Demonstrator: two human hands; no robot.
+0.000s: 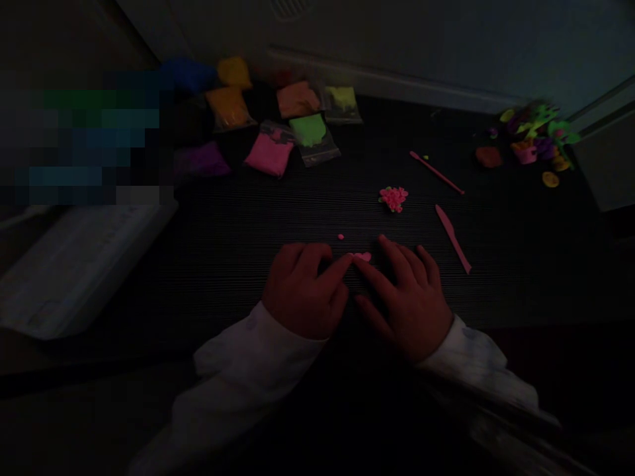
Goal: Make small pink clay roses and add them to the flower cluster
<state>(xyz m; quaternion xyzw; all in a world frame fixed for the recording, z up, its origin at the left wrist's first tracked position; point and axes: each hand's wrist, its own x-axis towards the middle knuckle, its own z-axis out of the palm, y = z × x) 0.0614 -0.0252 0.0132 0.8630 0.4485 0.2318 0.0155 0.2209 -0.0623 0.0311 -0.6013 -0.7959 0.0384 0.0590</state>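
On the dark table lies a small flattened strip of pink modelling clay (361,256). My left hand (305,291) reaches its near end with an outstretched index finger, while its other fingers curl onto the table and the thumb stays apart. My right hand (414,297) has its fingers spread, the index fingertip meeting the strip beside the left one. A tiny pink clay ball (340,237) sits just beyond the strip. Farther off is a cluster of small pink clay petals (393,198) with bits of green at its edge. The picture is very dark.
A pink plastic knife (452,238) and a thin pink modelling stick (436,172) lie right. Bags of coloured clay, including pink (270,153) and green (310,130), stand along the back. Finished clay shapes (538,135) fill the far right corner; a whitish container (84,264) is left.
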